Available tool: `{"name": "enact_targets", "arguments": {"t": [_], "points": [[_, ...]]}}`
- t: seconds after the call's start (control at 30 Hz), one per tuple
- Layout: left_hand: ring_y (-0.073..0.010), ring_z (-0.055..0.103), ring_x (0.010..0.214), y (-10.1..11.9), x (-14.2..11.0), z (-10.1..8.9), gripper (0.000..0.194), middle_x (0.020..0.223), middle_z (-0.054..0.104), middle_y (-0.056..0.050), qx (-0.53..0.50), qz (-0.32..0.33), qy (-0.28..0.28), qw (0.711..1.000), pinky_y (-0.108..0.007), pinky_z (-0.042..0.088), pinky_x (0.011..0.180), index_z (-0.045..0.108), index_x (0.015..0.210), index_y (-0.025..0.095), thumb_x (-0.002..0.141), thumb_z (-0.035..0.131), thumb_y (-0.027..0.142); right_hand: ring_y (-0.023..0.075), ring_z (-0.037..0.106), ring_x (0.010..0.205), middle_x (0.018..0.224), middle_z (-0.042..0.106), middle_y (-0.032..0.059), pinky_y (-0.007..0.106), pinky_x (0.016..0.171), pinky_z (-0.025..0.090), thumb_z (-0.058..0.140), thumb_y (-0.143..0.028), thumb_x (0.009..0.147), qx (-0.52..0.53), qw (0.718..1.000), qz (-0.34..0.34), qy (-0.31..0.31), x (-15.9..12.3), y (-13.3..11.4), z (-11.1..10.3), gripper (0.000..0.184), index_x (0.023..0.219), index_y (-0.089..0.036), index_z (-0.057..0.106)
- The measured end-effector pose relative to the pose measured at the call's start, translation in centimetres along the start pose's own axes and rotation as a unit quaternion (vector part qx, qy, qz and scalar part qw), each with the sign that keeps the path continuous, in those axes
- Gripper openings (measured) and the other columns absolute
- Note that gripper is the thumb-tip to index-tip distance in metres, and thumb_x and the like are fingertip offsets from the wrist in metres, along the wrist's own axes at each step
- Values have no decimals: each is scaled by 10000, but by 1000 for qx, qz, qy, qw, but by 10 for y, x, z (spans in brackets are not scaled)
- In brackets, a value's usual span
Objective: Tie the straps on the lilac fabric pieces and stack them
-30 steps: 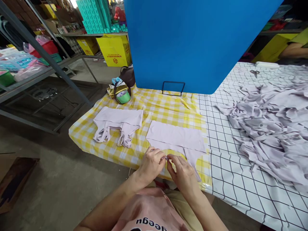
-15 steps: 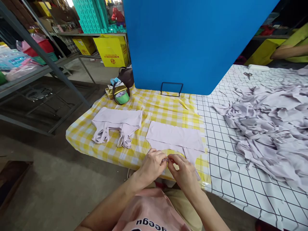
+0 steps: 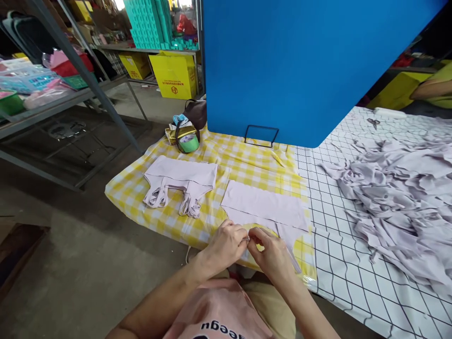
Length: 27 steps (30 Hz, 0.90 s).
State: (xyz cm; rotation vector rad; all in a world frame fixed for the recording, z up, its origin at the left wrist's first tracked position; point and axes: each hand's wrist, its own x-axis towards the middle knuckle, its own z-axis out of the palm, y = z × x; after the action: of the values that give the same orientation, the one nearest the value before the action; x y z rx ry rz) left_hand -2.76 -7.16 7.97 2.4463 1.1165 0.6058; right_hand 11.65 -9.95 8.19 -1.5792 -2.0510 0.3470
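A pale lavender tank top (image 3: 264,203) lies flat at the front of the yellow checked cloth, its wide band away from me and one strap (image 3: 291,247) hanging toward the table edge. Over its near side, my left hand (image 3: 229,241) and my right hand (image 3: 270,247) meet fingertip to fingertip. Both are closed in a pinch on a small bit of the top's other strap, mostly hidden by the fingers. To the left rests a stack of similar lavender tops (image 3: 181,172), straps bunched toward me.
A big blue panel (image 3: 282,70) stands at the back, with a black wire stand (image 3: 261,135) at its foot. Rolls of tape (image 3: 189,142) sit back left. Loose lavender pieces (image 3: 399,188) and scissors (image 3: 373,122) lie on the white grid cloth. A metal rack (image 3: 102,101) stands left.
The view has shifted slightly, so the scene sits a little further right and lower. Both hands keep their pinch at the strap, with only small finger movement.
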Motion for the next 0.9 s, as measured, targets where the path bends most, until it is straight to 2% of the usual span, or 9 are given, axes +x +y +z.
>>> {"name": "enact_targets", "arguments": {"t": [0.17,0.33,0.5,0.6,0.7,0.8,0.9], "points": [[-128,535,607,1,0,3,178,645,618,-2,-6,1,-2,1000,-272,391,709,563,640,155,773,489,63,118,489,475,562,532,-13,212,473,324,407,-147,729,-14,1000,16,8,1,0,2,136,636,-203,489],[-128,524,601,-1,-1,3,176,639,612,-5,-25,-1,-2,1000,-274,385,710,566,640,155,763,481,62,127,501,442,541,566,2,225,466,326,382,-159,708,-19,997,74,2,2,8,-6,162,619,-205,509],[-128,504,599,-11,-1,-9,192,590,589,-4,-74,-112,16,991,-247,368,642,559,572,160,707,497,40,147,542,442,512,588,5,241,471,376,382,-172,654,33,982,185,-7,4,30,-35,159,601,-213,527],[-109,495,564,-9,3,-17,157,568,579,10,-160,-167,10,973,-217,348,573,585,583,158,699,519,76,169,616,556,669,667,28,263,543,452,421,-233,713,111,977,181,-27,5,28,-37,174,754,-208,588],[-85,467,491,-3,7,-22,140,512,547,28,-254,-219,-13,942,-194,328,504,595,595,149,716,526,138,182,643,636,774,689,52,283,594,488,457,-333,788,179,969,164,-55,4,15,-24,228,905,-200,599],[-87,476,470,0,7,-23,137,484,532,30,-312,-256,-43,914,-186,324,467,588,599,143,716,534,190,182,643,647,790,683,55,288,609,492,457,-375,824,223,958,165,-75,2,3,-12,247,938,-196,585],[-95,507,480,-1,6,-22,125,492,529,28,-356,-264,-56,895,-185,358,479,589,619,138,711,544,210,180,634,638,762,669,49,285,608,490,460,-400,829,272,943,175,-78,3,-2,-10,254,906,-194,587]]}}
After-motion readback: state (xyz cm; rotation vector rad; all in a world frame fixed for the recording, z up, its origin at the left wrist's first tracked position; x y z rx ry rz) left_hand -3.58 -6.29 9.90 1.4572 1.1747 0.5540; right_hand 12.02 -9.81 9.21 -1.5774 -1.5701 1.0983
